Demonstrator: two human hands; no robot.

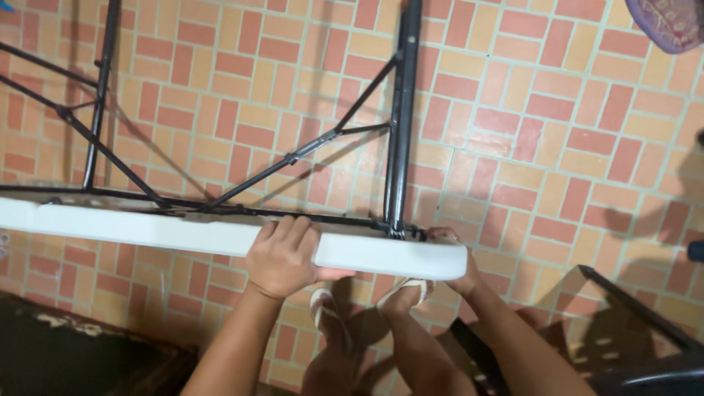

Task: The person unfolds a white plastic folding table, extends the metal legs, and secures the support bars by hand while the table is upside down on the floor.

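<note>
My left hand (282, 257) and right hand (455, 268) each wrap the white folding table (147, 231) edge; I keep both grips closed, level.

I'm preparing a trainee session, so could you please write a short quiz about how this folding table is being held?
1. True or false: the left hand grips the white plastic folding table's edge.
2. Where is the right hand? A) on the table's corner B) on the floor
3. What colour are the metal table legs?

Key: 1 true; 2 A; 3 black.
</note>
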